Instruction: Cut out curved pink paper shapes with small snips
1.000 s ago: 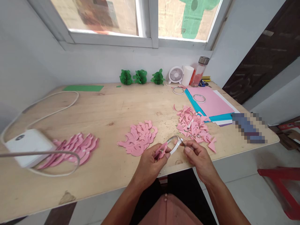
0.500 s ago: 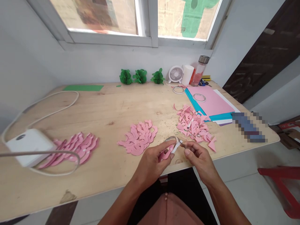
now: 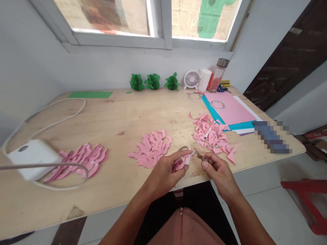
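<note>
Near the table's front edge, my left hand [image 3: 170, 170] is closed on a curved pink paper piece [image 3: 181, 163], with a bit of white strip and part of a tape ring beside the fingertips. My right hand [image 3: 216, 170] grips small scissors [image 3: 198, 154], whose blades point toward the white strip. A pile of curved pink cutouts [image 3: 152, 148] lies left of my left hand. Beyond my right hand is a heap of pink scraps [image 3: 212, 134]. More layered pink pieces [image 3: 89, 160] rest at the left.
A white box [image 3: 33, 160] with a looping cable stands at the left. Green paper balls [image 3: 153, 82], a small fan [image 3: 191, 80] and a bottle [image 3: 218, 76] line the wall. Coloured sheets [image 3: 232, 109] with a tape ring lie at the right.
The scissor blades have come slightly away from my left fingertips, and less of the white strip shows. My left hand has shifted slightly left with the pink piece.
</note>
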`<state>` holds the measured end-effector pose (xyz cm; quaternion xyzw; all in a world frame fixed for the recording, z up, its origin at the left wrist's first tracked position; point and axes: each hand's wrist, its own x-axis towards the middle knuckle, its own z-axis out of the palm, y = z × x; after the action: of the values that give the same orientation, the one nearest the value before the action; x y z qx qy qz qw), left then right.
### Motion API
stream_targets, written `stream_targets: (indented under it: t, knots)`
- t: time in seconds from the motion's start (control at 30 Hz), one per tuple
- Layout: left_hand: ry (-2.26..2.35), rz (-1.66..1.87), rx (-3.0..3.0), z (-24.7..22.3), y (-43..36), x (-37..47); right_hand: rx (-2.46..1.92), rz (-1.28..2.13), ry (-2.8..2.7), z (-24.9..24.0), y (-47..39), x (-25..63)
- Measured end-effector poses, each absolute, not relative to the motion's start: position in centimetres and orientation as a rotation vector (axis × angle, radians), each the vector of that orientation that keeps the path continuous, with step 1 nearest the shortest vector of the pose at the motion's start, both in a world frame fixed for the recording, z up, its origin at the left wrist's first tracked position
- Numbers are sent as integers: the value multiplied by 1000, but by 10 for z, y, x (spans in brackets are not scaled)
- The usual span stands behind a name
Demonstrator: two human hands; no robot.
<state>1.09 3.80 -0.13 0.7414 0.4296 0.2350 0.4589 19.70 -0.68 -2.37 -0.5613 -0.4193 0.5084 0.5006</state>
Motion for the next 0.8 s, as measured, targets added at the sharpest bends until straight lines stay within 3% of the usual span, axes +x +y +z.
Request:
stream_targets:
  t: [0.8]
  knots:
    - [919, 573, 1684, 12, 43, 6, -1316, 1281, -1070, -19, -6, 196]
